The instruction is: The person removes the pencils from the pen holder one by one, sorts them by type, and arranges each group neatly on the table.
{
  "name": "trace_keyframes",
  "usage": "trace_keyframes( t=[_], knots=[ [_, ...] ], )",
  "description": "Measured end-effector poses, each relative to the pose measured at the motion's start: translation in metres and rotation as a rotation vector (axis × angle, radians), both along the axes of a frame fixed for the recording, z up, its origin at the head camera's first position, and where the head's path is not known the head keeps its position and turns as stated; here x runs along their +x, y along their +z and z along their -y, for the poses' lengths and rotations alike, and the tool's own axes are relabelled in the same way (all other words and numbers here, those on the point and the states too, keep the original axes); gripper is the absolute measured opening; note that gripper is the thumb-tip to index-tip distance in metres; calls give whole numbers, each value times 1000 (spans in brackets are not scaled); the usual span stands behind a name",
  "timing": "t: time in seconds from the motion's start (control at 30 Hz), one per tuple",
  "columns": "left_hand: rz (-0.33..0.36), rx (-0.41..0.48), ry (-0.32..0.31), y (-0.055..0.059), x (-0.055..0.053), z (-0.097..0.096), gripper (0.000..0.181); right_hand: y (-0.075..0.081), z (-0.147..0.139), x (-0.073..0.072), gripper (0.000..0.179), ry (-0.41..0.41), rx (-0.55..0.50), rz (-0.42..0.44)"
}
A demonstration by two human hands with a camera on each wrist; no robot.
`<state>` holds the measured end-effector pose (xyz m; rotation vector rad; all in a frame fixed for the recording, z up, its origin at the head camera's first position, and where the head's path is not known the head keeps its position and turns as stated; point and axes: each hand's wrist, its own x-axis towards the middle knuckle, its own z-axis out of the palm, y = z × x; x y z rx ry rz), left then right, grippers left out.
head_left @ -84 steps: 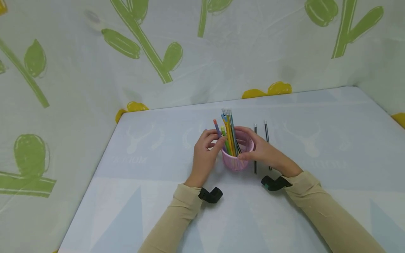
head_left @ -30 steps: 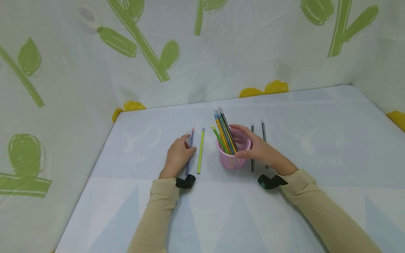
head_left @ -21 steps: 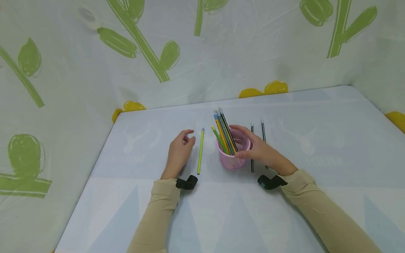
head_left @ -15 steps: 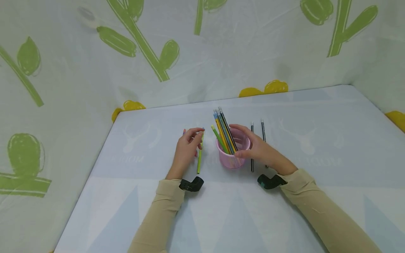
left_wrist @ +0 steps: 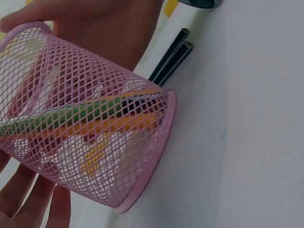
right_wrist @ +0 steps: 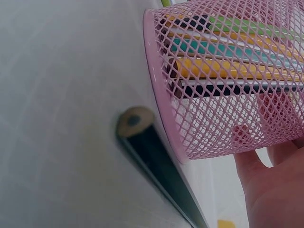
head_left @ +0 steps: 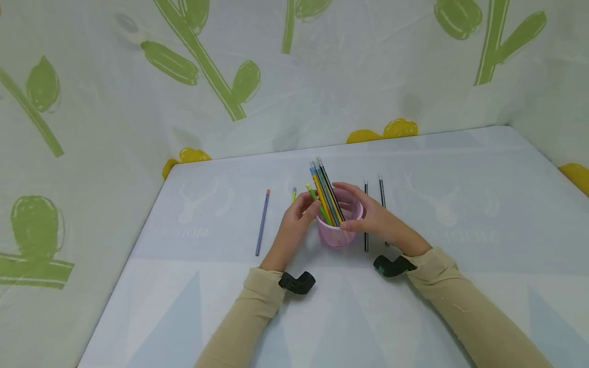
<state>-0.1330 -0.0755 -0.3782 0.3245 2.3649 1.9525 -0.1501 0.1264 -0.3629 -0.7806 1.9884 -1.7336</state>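
A pink mesh pencil cup (head_left: pixel 338 237) stands on the table with several pencils (head_left: pixel 327 191) leaning inside. My right hand (head_left: pixel 379 221) holds the cup from its right side, thumb at the near rim and fingers round the far side. At the left rim, my left hand (head_left: pixel 294 225) has thumb and index finger closed about a green pencil (head_left: pixel 310 191) in the cup. The left wrist view shows the green pencil (left_wrist: pixel 85 112) through the mesh, its lower part inside the cup. Orange, teal and black pencils show through the mesh in the right wrist view.
Left of the cup, a purple pencil (head_left: pixel 263 222) lies on the table. A yellow-green pencil (head_left: pixel 294 192) lies closer in, mostly hidden by my left hand. Two black pencils (head_left: pixel 366 240) lie on the right, partly behind my right hand.
The purple pencil has gone from the cup to the table, then been shifted left. My left hand has moved from it, past the yellow-green pencil, back to the cup. The right hand stays.
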Motion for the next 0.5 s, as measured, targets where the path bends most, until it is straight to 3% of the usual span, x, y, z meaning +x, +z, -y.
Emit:
trace_keyframes(
  t=[0.17, 0.33, 0.5],
  knots=[
    [14, -44, -34, 17, 12, -10, 45, -1, 0, -2, 74, 14, -24, -13],
    [3, -32, -93, 18, 16, -15, 49, 0, -1, -1, 68, 13, -14, -37],
    [46, 6, -110, 13, 18, -16, 50, 4, 0, 3, 56, -51, 58, -36]
  ],
)
